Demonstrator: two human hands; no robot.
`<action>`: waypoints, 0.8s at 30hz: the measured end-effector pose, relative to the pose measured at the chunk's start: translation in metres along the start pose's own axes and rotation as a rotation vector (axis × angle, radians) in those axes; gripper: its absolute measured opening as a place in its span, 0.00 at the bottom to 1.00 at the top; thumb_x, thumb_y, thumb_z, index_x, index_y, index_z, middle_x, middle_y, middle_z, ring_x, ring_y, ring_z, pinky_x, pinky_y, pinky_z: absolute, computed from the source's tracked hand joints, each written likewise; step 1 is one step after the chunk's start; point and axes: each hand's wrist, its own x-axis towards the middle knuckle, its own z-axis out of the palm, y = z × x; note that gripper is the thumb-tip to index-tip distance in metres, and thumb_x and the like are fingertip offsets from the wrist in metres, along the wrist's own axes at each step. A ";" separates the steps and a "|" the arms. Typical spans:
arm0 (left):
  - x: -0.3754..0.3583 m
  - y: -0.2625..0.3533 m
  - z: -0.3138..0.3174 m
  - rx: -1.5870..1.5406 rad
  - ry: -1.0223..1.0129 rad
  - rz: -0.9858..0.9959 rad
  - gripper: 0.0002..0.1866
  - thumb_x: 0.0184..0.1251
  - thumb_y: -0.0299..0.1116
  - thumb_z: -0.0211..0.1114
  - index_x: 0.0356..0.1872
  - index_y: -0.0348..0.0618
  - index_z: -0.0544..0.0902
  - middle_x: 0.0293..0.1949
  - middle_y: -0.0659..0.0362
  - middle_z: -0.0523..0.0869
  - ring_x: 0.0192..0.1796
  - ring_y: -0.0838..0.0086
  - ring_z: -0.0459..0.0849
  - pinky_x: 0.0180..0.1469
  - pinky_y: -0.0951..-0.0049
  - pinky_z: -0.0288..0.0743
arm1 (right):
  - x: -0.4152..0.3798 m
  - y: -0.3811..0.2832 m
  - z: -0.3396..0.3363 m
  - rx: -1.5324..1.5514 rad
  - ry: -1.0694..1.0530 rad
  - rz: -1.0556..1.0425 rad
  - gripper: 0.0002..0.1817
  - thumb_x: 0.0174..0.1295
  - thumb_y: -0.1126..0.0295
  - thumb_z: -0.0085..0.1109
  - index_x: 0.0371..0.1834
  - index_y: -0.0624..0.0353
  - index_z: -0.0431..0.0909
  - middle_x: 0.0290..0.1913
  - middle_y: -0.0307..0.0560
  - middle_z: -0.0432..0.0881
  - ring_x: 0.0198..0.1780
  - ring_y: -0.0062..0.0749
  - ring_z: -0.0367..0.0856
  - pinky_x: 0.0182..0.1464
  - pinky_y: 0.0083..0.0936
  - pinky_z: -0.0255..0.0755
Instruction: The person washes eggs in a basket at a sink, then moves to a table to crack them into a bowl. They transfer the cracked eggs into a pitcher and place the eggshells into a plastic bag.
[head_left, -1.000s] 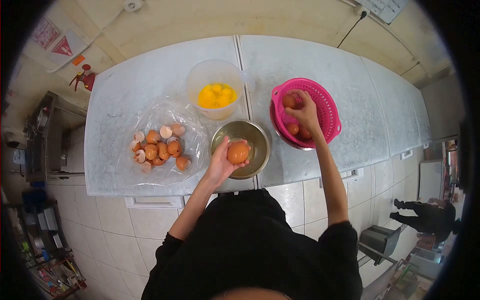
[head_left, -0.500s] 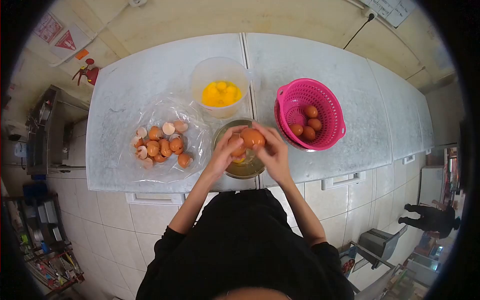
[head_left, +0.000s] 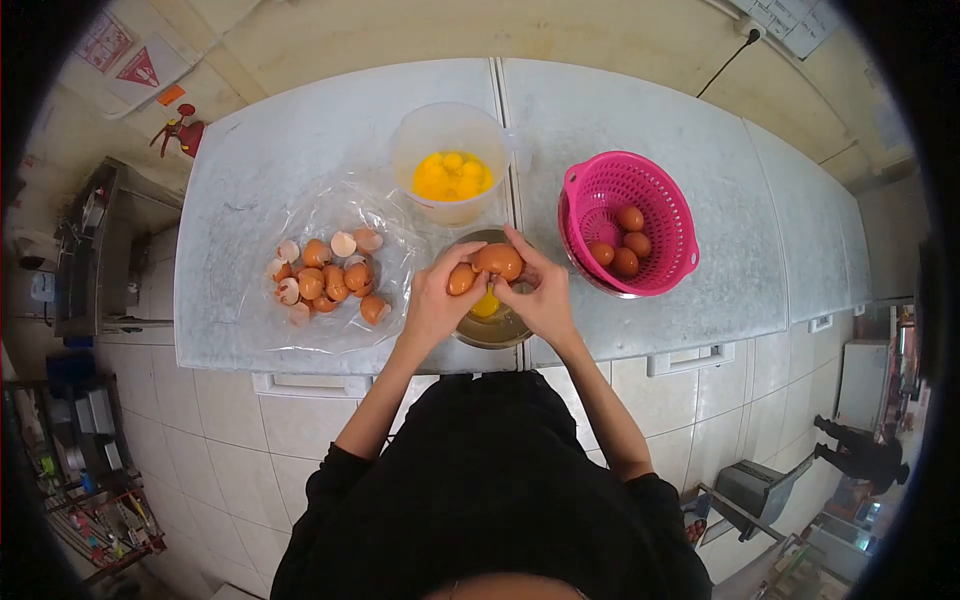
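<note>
My left hand (head_left: 433, 303) is closed around a brown egg (head_left: 461, 279) against its fingers. A second brown egg (head_left: 498, 261) is gripped between the fingertips of both hands, my right hand (head_left: 543, 298) on its right side. Both thumbs press at its lower edge; whether its shell is split cannot be made out. Just beneath is a metal bowl (head_left: 490, 335), partly covered by my hands, with a yellow yolk (head_left: 486, 304) and clear egg white inside.
A plastic bag (head_left: 390, 325) with several broken eggshells (head_left: 334, 281) lies left. Behind the bowl stands a translucent jug (head_left: 420, 125) of yolks (head_left: 452, 176). To the right, a pink colander (head_left: 660, 180) holds several brown eggs (head_left: 636, 243). A person (head_left: 868, 455) is far right.
The two eggs have shifted slightly apart, and my thumbs have come together under the right one. The yolk in the bowl shows more fully now. The whole view has shifted a little.
</note>
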 end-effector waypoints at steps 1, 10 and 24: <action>-0.001 0.000 0.002 0.000 -0.001 -0.002 0.18 0.54 0.27 0.66 0.48 0.41 0.78 0.41 0.51 0.84 0.43 0.61 0.85 0.45 0.69 0.78 | 0.000 0.001 0.001 -0.037 0.015 -0.012 0.38 0.46 0.74 0.65 0.66 0.60 0.65 0.48 0.54 0.80 0.42 0.30 0.83 0.45 0.24 0.77; -0.004 -0.007 0.006 0.192 0.136 0.175 0.19 0.49 0.25 0.66 0.46 0.44 0.80 0.39 0.53 0.84 0.38 0.59 0.84 0.40 0.66 0.78 | -0.004 -0.015 0.003 -0.391 0.097 -0.390 0.39 0.43 0.80 0.61 0.65 0.55 0.67 0.53 0.54 0.73 0.53 0.49 0.73 0.55 0.33 0.70; 0.020 0.045 -0.016 0.352 0.262 0.477 0.18 0.47 0.27 0.67 0.44 0.50 0.83 0.35 0.62 0.82 0.35 0.67 0.82 0.35 0.70 0.78 | -0.008 -0.061 -0.010 -0.697 0.276 -0.752 0.34 0.43 0.84 0.60 0.60 0.53 0.73 0.50 0.51 0.73 0.47 0.41 0.74 0.48 0.31 0.73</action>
